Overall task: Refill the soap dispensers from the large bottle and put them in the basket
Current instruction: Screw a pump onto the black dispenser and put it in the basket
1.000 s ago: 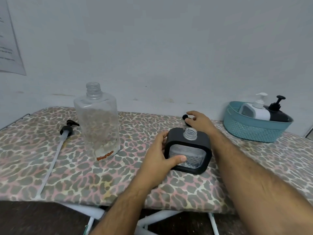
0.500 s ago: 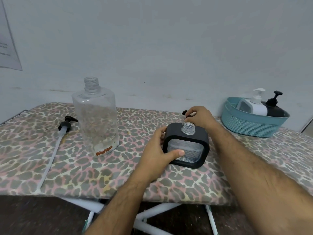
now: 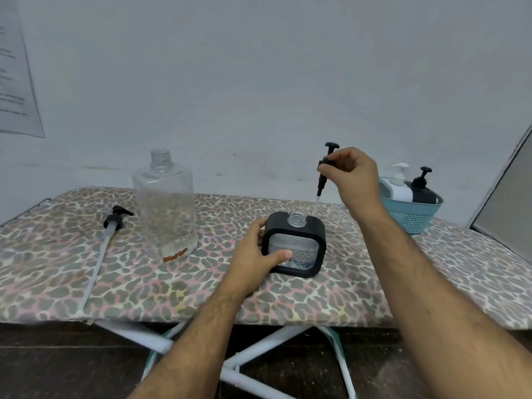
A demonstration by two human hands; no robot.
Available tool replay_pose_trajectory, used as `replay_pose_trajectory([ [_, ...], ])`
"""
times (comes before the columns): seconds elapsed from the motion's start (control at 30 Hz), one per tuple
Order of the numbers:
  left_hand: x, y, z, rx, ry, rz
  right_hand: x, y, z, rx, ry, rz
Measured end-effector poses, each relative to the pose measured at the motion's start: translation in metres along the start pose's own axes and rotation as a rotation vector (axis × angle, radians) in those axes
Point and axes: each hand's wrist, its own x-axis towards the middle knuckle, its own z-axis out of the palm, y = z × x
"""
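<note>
A square black soap dispenser [image 3: 299, 262] with a clear front and an open neck stands on the leopard-print board [image 3: 201, 289]. My left hand [image 3: 256, 259] grips its left side, thumb across the front. My right hand [image 3: 355, 175] pinches the dispenser's black pump [image 3: 325, 168], holding it upright in the air above and right of the neck, its tube hanging down. The large clear bottle [image 3: 165, 208], uncapped and nearly empty, stands to the left. Its long pump [image 3: 110, 226] lies on the board beside it.
A teal basket [image 3: 411, 216] at the board's far right holds a white dispenser [image 3: 397, 185] and a black dispenser [image 3: 423, 190]. A wall runs behind the board. White crossed legs show beneath the front edge. A grey panel leans at the far right.
My right hand picked the black pump up from the board behind the dispenser and raised it above the neck. My left hand stayed on the dispenser.
</note>
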Motion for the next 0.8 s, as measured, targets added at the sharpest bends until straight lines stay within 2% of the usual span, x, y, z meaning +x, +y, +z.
replay_pose_trajectory([
  [0.23,-0.002,0.002,0.000,-0.004,0.006,-0.002,-0.024,-0.052,0.006,0.189,-0.036,-0.111],
  [0.4,-0.005,0.008,-0.001,-0.024,0.005,0.000,-0.041,-0.056,0.016,0.158,-0.095,-0.117],
  [0.8,-0.005,0.007,-0.001,-0.067,0.009,0.014,-0.074,-0.029,0.017,0.068,-0.132,0.000],
])
